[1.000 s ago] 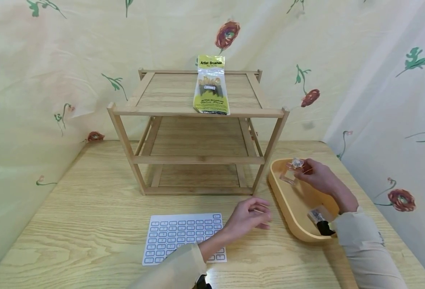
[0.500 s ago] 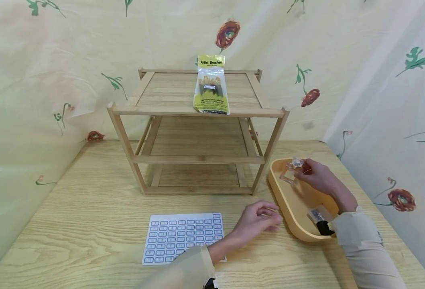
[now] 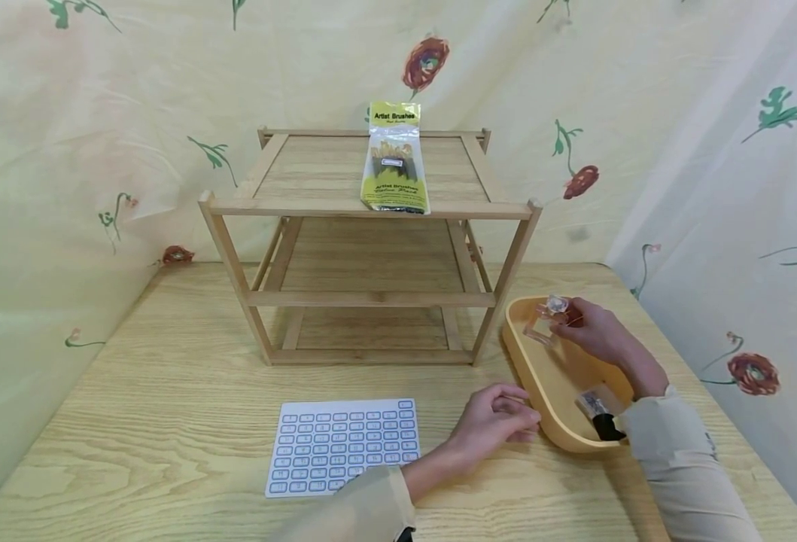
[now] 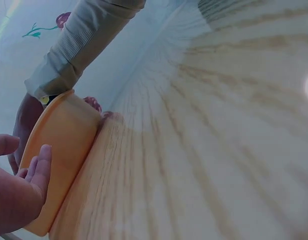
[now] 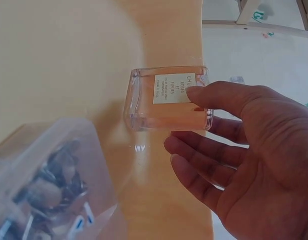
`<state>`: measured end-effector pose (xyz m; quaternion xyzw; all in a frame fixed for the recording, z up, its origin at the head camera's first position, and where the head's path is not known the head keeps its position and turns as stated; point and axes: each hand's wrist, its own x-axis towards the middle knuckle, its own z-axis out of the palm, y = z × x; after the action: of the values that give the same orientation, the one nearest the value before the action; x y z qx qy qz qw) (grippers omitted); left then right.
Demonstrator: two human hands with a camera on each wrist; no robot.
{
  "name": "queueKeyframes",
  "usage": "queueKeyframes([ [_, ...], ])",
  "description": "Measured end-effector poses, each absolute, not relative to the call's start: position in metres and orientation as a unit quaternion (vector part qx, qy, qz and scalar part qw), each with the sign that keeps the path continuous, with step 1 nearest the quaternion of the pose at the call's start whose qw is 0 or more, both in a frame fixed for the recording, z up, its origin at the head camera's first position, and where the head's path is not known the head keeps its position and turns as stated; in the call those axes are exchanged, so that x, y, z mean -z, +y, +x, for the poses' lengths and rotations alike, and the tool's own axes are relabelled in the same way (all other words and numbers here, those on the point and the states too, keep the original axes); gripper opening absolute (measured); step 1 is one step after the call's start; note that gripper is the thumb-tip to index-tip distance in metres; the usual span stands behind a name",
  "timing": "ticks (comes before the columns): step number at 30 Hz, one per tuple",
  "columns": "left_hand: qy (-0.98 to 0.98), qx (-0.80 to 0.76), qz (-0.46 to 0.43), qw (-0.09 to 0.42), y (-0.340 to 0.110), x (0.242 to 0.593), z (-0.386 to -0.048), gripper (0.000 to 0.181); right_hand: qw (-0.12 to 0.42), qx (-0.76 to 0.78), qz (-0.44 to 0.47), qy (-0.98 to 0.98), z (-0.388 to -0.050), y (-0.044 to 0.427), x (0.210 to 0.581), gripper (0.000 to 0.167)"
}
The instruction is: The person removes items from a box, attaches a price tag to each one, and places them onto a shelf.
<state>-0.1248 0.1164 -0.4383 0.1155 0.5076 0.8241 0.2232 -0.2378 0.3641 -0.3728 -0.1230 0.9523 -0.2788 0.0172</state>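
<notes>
My right hand pinches a clear glass perfume bottle with pinkish liquid and a pale label, thumb over the label in the right wrist view. The bottle is at the far end of an orange-yellow tray. Inside the tray's near end lies a clear plastic box of small metal pieces, partly hidden by the right wrist in the head view. At the tray's left outer wall is my left hand, fingers loosely bent and holding nothing; whether they touch the wall I cannot tell.
A three-tier wooden rack stands left of the tray. On its top shelf lies a pack of artist brushes. A white sheet with a grid of numbered boxes lies in front, partly under the left sleeve. Floral curtains enclose the table.
My left hand has moved rightward across the table, up to the tray's outer wall. The right hand and the perfume bottle have stayed in place.
</notes>
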Motion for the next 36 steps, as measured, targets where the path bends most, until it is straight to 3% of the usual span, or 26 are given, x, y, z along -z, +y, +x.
queueKeyframes([
  [16,0.494,-0.829,0.131,0.226,0.130,0.440,-0.122,0.024,0.020,0.269,-0.129,0.954,-0.239,0.366,0.375,0.039],
  [36,0.498,-0.832,0.125,0.212,0.137,0.441,-0.123,0.017,-0.009,0.265,-0.141,0.954,-0.239,0.361,0.380,0.029],
])
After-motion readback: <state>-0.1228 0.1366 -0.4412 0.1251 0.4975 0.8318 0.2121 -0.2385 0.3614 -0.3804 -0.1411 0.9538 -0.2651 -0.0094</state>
